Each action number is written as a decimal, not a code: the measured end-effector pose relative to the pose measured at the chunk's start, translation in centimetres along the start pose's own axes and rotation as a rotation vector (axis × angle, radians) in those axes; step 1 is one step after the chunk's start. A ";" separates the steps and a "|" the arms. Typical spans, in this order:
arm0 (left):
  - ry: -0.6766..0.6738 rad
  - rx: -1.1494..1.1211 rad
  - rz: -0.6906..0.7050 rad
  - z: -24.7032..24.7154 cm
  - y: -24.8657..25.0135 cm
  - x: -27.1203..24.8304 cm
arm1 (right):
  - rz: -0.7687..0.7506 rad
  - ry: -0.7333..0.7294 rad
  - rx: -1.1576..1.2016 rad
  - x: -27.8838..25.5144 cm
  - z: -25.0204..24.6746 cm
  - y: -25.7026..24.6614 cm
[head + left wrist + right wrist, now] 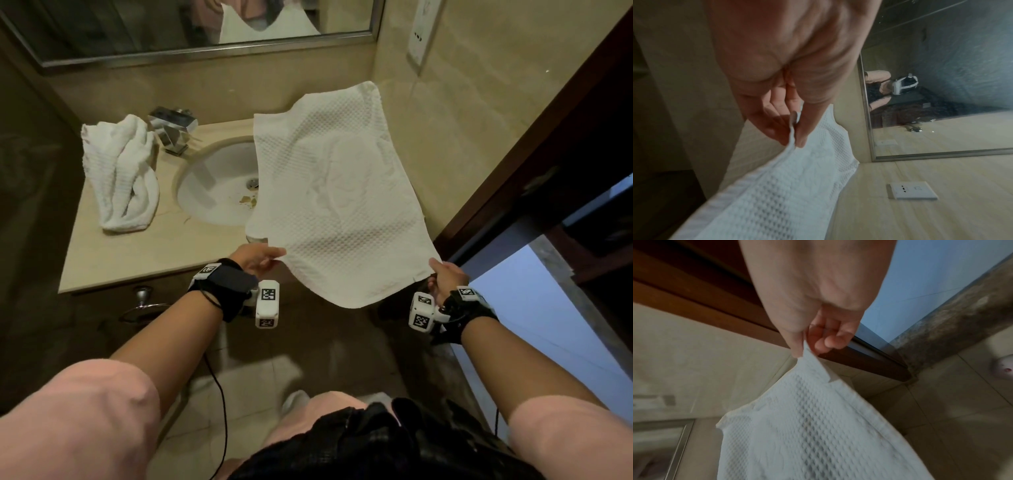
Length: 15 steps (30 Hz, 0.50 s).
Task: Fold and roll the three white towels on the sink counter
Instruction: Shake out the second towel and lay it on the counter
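A white waffle-weave towel (335, 192) is spread out flat in the air over the right side of the sink counter (144, 253). My left hand (260, 258) pinches its near left corner; in the left wrist view the thumb and fingers of the left hand (795, 129) clamp the towel's hem (791, 146). My right hand (442, 274) pinches the near right corner, and in the right wrist view the right hand (807, 345) holds the tip of the towel (818, 426). A crumpled pile of white towels (120, 174) lies on the counter at the left.
A round white sink (219, 181) with a chrome faucet (173, 132) sits in the counter. A mirror (191, 27) hangs above, a wall socket (421, 37) at the right. A dark wooden door frame (534, 147) stands close on the right. A cabinet handle (142, 301) hangs below the counter.
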<state>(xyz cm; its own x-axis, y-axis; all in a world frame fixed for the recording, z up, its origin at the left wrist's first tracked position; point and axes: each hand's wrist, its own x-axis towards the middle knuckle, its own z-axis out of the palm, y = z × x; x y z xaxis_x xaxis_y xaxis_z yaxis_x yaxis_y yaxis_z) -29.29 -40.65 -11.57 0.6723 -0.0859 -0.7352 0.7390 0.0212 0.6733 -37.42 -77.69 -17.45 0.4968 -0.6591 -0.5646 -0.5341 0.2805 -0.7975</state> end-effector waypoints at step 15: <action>0.204 0.000 0.182 11.0 2.2 -1.0 | 0.084 -0.397 -0.356 2.4 -2.3 -4.0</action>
<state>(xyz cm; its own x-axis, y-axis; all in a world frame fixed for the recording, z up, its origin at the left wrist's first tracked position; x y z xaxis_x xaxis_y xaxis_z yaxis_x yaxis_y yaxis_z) -28.80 -51.52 -8.51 0.7890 0.1214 -0.6023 0.6050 0.0181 0.7961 -35.66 -82.03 -15.09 0.6256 -0.3109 -0.7155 -0.7481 0.0213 -0.6633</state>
